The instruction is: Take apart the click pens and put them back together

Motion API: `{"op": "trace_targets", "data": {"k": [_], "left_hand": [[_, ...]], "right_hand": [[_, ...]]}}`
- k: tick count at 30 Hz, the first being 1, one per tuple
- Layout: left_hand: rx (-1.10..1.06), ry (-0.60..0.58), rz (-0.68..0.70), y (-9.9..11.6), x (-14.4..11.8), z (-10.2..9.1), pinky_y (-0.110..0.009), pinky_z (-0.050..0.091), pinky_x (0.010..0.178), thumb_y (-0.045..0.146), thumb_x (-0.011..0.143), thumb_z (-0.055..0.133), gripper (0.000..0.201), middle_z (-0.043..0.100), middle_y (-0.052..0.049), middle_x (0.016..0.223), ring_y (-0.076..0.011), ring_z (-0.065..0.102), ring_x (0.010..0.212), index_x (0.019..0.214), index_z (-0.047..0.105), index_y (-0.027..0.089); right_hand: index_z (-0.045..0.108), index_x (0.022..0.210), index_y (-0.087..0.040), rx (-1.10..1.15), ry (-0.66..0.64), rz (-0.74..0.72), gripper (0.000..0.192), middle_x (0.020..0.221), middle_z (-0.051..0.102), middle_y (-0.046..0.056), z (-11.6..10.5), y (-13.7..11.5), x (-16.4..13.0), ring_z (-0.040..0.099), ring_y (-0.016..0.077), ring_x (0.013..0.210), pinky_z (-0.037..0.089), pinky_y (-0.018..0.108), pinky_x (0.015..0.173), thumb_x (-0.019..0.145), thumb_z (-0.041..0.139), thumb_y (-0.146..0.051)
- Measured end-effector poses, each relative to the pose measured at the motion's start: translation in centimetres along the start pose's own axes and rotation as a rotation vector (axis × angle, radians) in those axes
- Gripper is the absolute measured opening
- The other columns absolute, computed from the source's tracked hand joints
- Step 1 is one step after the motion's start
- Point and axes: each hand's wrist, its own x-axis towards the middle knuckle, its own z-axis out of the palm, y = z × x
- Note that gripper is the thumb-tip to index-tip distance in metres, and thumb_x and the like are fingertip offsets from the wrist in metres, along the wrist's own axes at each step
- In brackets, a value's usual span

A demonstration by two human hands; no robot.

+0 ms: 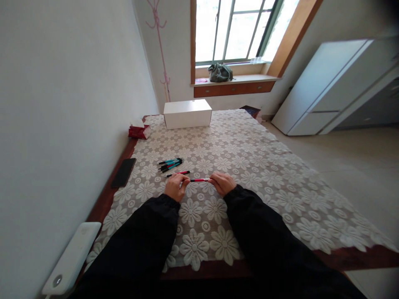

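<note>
Between my two hands a red and black pen (199, 180) lies level, a pale section showing near its right end. My left hand (177, 186) pinches its left end, and my right hand (222, 182) pinches the right end; both tips are covered by fingers. Just beyond my left hand rests another red and black pen (182, 172) on the flowered lace tablecloth (193, 245). Farther back is a small pile of teal, black and red pens (171, 164).
A white box (187, 115) stands at the table's far end. Along the left edge are a red tissue pack (139, 131), a dark phone (124, 172) and a white power strip (73, 257) near the wall. A fridge (324, 87) stands on the floor at right.
</note>
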Motion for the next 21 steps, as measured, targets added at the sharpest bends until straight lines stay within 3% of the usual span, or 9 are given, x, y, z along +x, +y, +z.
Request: {"op": "trace_targets", "data": {"k": [4, 9, 12, 15, 21], "left_hand": [[0.017, 0.002, 0.014, -0.16, -0.03, 0.15, -0.037, 0.047, 0.085, 0.033, 0.095, 0.056, 0.021, 0.073, -0.007, 0.087, -0.0236, 0.062, 0.090, 0.086, 0.069, 0.020], [0.019, -0.016, 0.020, -0.24, -0.06, 0.32, -0.038, 0.047, 0.086, 0.032, 0.094, 0.059, 0.018, 0.073, -0.006, 0.088, -0.0239, 0.063, 0.091, 0.086, 0.070, 0.020], [0.020, -0.039, -0.001, -0.18, -0.05, 0.34, -0.038, 0.048, 0.086, 0.029, 0.092, 0.062, 0.013, 0.073, -0.006, 0.091, -0.0234, 0.063, 0.091, 0.088, 0.070, 0.020], [0.015, -0.043, -0.048, -0.01, -0.07, 0.26, -0.037, 0.049, 0.085, 0.027, 0.089, 0.065, 0.009, 0.073, -0.005, 0.092, -0.0226, 0.064, 0.091, 0.093, 0.070, 0.021], [-0.022, -0.035, -0.088, 0.35, -0.14, 0.08, -0.035, 0.049, 0.083, 0.031, 0.093, 0.059, 0.014, 0.073, -0.003, 0.085, -0.0212, 0.064, 0.090, 0.099, 0.069, 0.023]], "right_hand": [[0.054, 0.072, -0.021, 0.053, -0.154, 0.131, 0.044, 0.067, 0.057, 0.002, 0.28, 0.22, -0.01, 0.050, 0.0150, 0.061, 0.031, 0.027, 0.060, 0.102, 0.031, -0.044], [0.048, 0.065, -0.021, 0.113, -0.191, 0.191, 0.044, 0.059, 0.050, 0.000, 0.44, 0.44, 0.06, 0.045, 0.0139, 0.055, 0.027, 0.027, 0.057, 0.100, 0.034, -0.043], [0.054, 0.069, -0.021, 0.142, -0.151, 0.201, 0.038, 0.061, 0.054, 0.000, 0.37, 0.40, 0.14, 0.048, 0.0143, 0.057, 0.031, 0.027, 0.058, 0.098, 0.040, -0.042], [0.063, 0.085, -0.021, 0.169, -0.066, 0.210, 0.026, 0.069, 0.061, 0.002, 0.36, 0.36, 0.20, 0.053, 0.0153, 0.061, 0.038, 0.027, 0.061, 0.094, 0.049, -0.040], [0.066, 0.095, -0.022, 0.239, 0.055, 0.166, 0.017, 0.085, 0.068, 0.004, 0.82, 0.52, 0.08, 0.059, 0.0167, 0.070, 0.048, 0.029, 0.069, 0.090, 0.056, -0.036]]}}
